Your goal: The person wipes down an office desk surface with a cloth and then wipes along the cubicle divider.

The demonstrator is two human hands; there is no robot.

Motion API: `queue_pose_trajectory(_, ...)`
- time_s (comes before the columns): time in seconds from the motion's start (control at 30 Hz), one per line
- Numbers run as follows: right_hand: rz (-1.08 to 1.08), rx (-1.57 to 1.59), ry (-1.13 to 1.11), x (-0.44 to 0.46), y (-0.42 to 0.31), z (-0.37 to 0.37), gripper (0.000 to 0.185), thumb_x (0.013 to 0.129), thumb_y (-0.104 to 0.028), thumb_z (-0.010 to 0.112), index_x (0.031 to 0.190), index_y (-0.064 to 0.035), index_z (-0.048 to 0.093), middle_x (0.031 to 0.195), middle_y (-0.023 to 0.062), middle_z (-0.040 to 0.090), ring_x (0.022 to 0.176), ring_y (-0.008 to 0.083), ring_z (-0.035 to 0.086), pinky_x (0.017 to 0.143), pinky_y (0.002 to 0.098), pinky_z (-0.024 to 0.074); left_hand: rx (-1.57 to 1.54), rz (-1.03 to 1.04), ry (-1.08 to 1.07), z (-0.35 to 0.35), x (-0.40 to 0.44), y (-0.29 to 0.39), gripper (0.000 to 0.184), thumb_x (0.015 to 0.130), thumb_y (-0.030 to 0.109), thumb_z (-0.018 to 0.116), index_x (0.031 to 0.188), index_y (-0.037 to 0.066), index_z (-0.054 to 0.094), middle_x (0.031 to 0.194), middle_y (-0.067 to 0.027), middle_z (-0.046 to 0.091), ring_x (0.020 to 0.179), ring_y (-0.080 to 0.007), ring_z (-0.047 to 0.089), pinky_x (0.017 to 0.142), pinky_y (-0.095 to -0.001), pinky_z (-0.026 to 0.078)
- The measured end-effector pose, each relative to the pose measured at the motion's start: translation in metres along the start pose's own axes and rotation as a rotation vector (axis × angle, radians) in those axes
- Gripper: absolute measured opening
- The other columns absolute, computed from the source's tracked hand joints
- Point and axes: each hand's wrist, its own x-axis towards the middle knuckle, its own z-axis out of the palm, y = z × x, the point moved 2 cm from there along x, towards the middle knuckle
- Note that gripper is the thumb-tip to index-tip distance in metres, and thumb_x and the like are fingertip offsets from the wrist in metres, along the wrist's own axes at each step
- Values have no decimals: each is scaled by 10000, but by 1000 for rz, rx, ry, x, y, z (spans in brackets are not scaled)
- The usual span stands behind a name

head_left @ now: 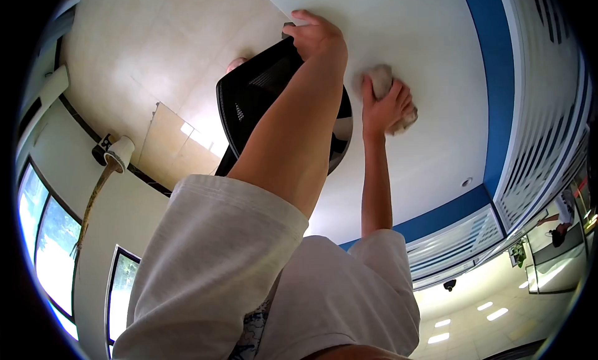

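Nearest: white sleeves [218, 235] on the person, then two bare forearms [296, 123] reaching away.

Left hand [317, 36] at the upper corner of a black object [268, 86], forearm crossing in front of it. One finger points off on its own, apart from the digit below, which lies by a small grey piece [288, 30] at that corner. Remaining fingers curl out of sight; cannot tell if they clamp the corner. Black object has a dark mesh-like patch, small pale marks and a curved edge; kind uncertain.

Right hand [387, 108] is clamped on a crumpled greyish-beige cloth [382, 81], thumb on one side, fingers bent together over the other. Cloth bulges past both ends of the grip, slightly blurred. It lies against a broad white surface [430, 142], well apart from the black object. Whether it presses down, cannot tell.

Further: blue band [498, 80] along the white surface, small round fitting [466, 182] near it. Slatted white panels [542, 142] beyond. Other side: pale tiles [124, 55], a white pot [121, 151] with a bare stem, shown inverted, windows [50, 229] past it.

Farthest: another person [564, 213], small, near a green plant [518, 253].
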Motion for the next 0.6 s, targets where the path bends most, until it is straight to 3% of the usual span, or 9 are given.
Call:
queue_pose_trajectory(0.17,9,-9,118,79,-37,28,604,823,-598,765,1083,-73,619,1094,91,616,1019,330,572,945,476,381,-37,21,-38,-3,-2,2,633,1064,577,174,1133,3,432,914,-245,716,860,-435,713,777,-523,593)
queue_pose_trajectory(0.6,82,102,7,90,-40,28,620,930,-623,635,1149,-44,602,1140,121,633,1115,341,572,1031,489,357,-64,25,-8,-2,4,-4,611,1046,591,259,1041,26,490,846,-234,704,844,-465,696,760,-552,559)
